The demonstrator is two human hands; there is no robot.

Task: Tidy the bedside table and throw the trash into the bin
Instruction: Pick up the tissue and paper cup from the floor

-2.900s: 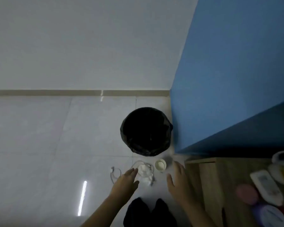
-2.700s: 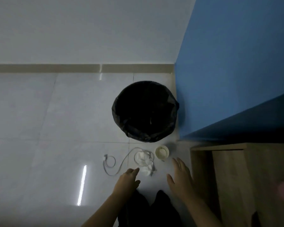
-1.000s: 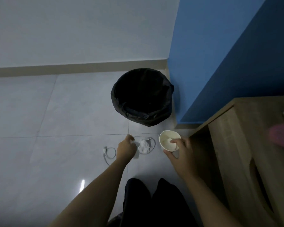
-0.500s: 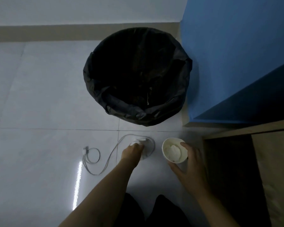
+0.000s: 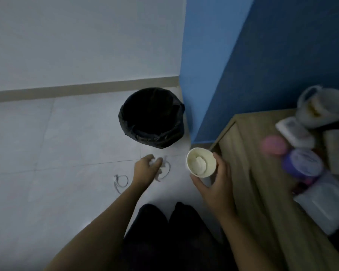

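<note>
A round bin [image 5: 152,117] lined with a black bag stands on the tiled floor by the blue wall corner. My right hand [image 5: 213,180] holds a white paper cup [image 5: 201,162] with a crumpled tissue inside it, lifted off the floor near the table's corner. My left hand [image 5: 146,169] is down at the floor, fingers closed on a crumpled white tissue [image 5: 158,169]. A thin white cable [image 5: 121,181] lies looped on the tiles beside and under that hand. The wooden bedside table [image 5: 249,173] is at the right.
On the table stand a pink round lid [image 5: 274,145], a purple jar [image 5: 301,163], a white mug [image 5: 321,106], a flat white device [image 5: 294,130] and a white packet [image 5: 327,204]. My dark-clad legs [image 5: 164,231] fill the bottom centre. A skirting runs along the white wall.
I have straightened up, so the bin looks smaller and farther. My right hand has lifted the cup off the floor. My left hand stays on the tissue by the cable.
</note>
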